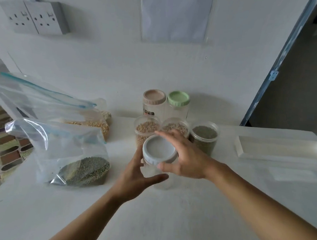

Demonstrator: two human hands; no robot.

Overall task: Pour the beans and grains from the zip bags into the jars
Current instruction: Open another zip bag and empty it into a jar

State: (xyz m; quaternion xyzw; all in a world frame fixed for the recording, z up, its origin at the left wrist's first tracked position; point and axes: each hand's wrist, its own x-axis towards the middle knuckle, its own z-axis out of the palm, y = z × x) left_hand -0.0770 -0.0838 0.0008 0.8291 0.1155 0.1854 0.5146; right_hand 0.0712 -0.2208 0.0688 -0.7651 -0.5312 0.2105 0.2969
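Observation:
An empty clear jar [152,170] with a grey-white lid [159,149] stands at the middle of the white table. My left hand [134,181] wraps the jar's body from the left. My right hand [185,158] grips the lid's rim from the right. Behind it stand three lidless jars: yellow beans [147,127], pale grains [175,127], green grains [204,136]. Two empty lidded jars, pink lid [154,97] and green lid [178,99], stand at the wall. A zip bag of green beans [81,169] lies at the left, with a bag of yellow grains [91,124] behind it.
A clear flat plastic box [281,150] sits at the right of the table. A patterned mat [3,148] lies beyond the table's left edge. Wall sockets [34,18] are at the upper left, and a dark doorway [299,81] opens at the right.

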